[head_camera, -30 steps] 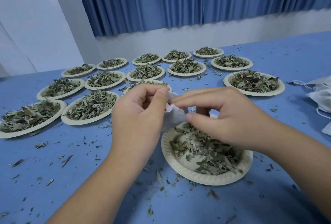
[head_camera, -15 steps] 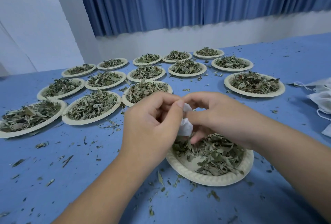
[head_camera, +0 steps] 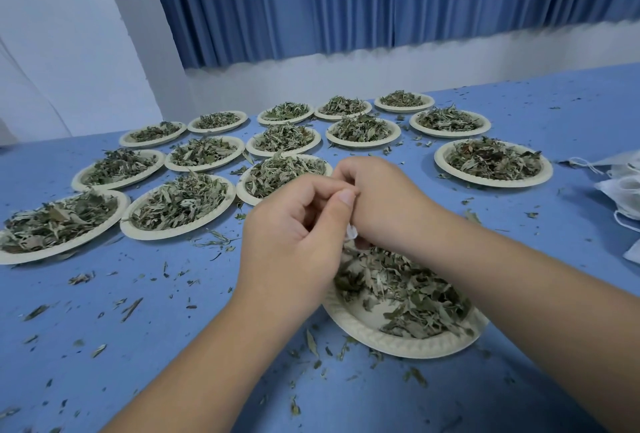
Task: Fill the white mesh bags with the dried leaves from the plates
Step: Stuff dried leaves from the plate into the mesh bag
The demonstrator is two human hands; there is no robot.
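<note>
Both hands are bunched together just over the far rim of the near plate [head_camera: 398, 346]. L hand [head_camera: 294, 242]: fingers curled in, thumb pressed vs. forefinger, pinching the white mesh bag [head_camera: 352, 232]. R hand [head_camera: 388, 204] butts up against it, knuckles up, fingers curled under onto the same bag. Only a small white sliver of bag shows, poking down btw. the two hands, right above the dried leaves [head_camera: 408, 290].

Room: open blue table [head_camera: 156, 328] to the L of the near plate, w/ leaf crumbs scattered on it. Other plates [head_camera: 173, 233] heaped w/ leaves fan out beyond my hands; the closest sits partly behind my L knuckles. Spare bags [head_camera: 620, 193] lie at the R edge, well apart from my hands, cut off by the frame.

Hidden: R fingertips, the bag's mouth, and whether anything's inside it, so I can't tell. My R forearm covers the near plate's R side.
</note>
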